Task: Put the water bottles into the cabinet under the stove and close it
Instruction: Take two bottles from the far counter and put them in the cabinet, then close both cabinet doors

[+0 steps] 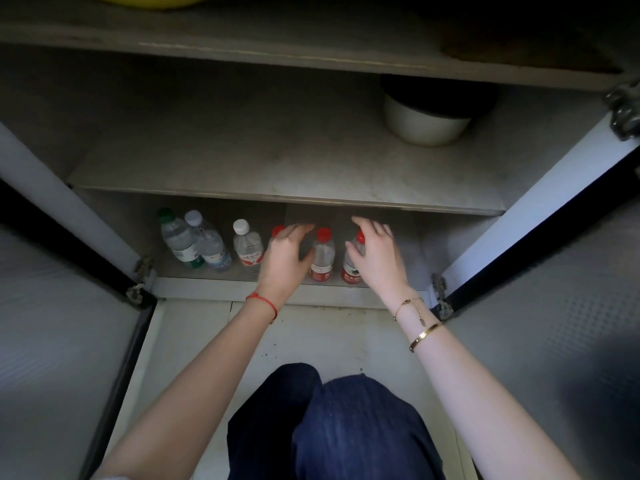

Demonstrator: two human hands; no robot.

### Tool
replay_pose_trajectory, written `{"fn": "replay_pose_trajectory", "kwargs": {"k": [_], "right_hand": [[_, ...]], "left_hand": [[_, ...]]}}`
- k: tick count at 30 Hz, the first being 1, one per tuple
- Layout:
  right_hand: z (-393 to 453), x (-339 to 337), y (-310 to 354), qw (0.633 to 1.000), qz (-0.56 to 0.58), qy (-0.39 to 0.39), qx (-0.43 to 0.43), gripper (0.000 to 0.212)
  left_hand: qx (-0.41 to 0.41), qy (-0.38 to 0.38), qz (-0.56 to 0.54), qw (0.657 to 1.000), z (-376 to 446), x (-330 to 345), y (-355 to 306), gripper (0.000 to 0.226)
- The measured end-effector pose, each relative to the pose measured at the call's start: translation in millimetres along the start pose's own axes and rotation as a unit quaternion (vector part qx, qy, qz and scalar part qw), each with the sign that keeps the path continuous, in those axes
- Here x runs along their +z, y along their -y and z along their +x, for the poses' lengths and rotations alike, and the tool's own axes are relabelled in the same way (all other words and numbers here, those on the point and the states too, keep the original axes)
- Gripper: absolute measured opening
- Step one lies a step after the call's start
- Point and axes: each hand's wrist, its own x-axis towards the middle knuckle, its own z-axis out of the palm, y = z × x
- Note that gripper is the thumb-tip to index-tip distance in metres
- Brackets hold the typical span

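Six clear water bottles (250,244) stand upright in a row on the bottom shelf of the open cabinet (291,199), caps green, white and red.

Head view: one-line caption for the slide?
Both hands, left hand and right hand, among six upright water bottles on the bottom shelf of the open cabinet.

Both arms reach forward, left hand (284,254) and right hand (376,252) with fingers loosely spread.
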Motion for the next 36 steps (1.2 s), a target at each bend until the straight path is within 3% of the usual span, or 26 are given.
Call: {"fn": "replay_pose_trajectory", "kwargs": {"k": [7,14,23,36], "right_hand": [[-12,-18,80,0.988,0.046,-0.049,-0.142,0.046],[2,-1,159,0.962,0.099,-0.006,-0.254,0.046],[8,-45,246,0.937,0.157,0.056,-0.307,0.044],[-78,-43,279,0.879,0.193,-0.016,-0.436,0.045]], "left_hand": [[-0.037,-0.09,0.024,0.995,-57,-73,4,0.045],[-0.084,-0.166,0.047,0.982,-88,-143,15,0.044],[-0.167,-0.238,0.113,0.95,-106,-245,-33,0.039],[-0.19,-0.359,0.181,0.896,-249,-248,-43,0.04]]}}
